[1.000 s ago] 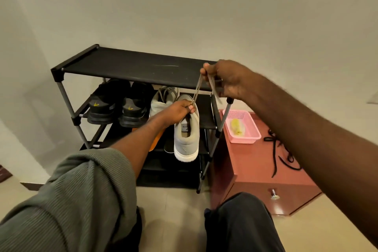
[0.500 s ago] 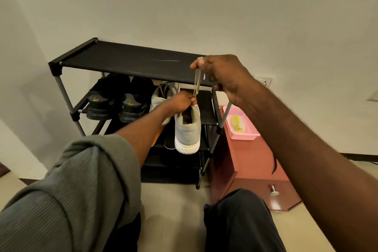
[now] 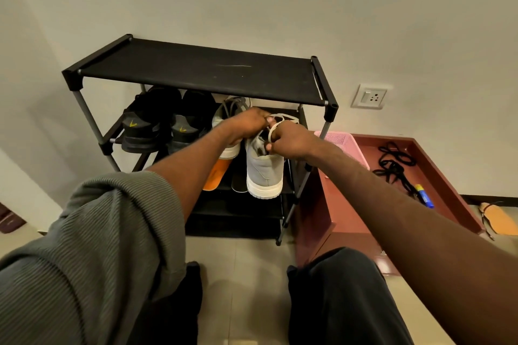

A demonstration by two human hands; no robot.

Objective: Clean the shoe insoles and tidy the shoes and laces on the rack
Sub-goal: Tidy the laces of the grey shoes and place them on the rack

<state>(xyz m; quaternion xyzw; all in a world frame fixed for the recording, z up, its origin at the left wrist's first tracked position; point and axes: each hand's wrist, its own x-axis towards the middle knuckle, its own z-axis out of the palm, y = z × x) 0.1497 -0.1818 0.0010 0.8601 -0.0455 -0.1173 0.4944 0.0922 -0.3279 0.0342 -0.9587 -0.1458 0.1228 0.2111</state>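
Note:
A grey sneaker (image 3: 263, 169) with a white sole stands heel-out on the middle shelf of the black shoe rack (image 3: 196, 70). Its pale lace (image 3: 281, 119) loops over the shoe's mouth. My left hand (image 3: 248, 123) pinches the lace at the shoe's top. My right hand (image 3: 288, 138) grips the lace loop right beside it. The second grey sneaker (image 3: 231, 109) sits just left, mostly hidden behind my left hand. An orange insole (image 3: 214, 176) and a dark insole (image 3: 238, 183) hang down below the shelf.
Two black shoes (image 3: 157, 126) fill the shelf's left side. A reddish low cabinet (image 3: 350, 204) stands right of the rack, bearing a pink basket (image 3: 340, 138), black laces (image 3: 395, 159) and a blue-yellow object (image 3: 424, 194). A tan insole (image 3: 499, 223) lies on the floor far right.
My right hand came down from the top shelf's edge to the sneaker's mouth, next to my left hand. The stretched lace now lies in a loop. The view shifted, showing more of the cabinet.

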